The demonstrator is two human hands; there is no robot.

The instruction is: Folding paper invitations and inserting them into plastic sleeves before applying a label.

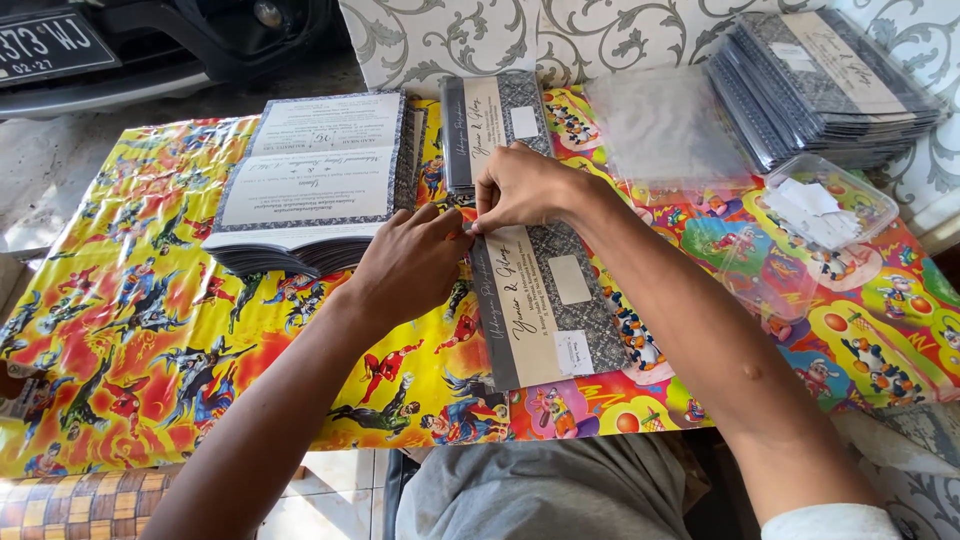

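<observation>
both hands meet at the far short end of the grey patterned card [548, 305], which lies on the bright cartoon-print table cover [130, 330], its long axis running toward the person. the right hand [520, 187] pinches that edge, fingers together; the left hand [410, 262] presses beside it, fingertips closed on the corner.

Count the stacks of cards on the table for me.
3: an open-card stack by the left hand, a small folded stack above the right hand, a sleeved stack top right. Others may lie outside the frame.
</observation>
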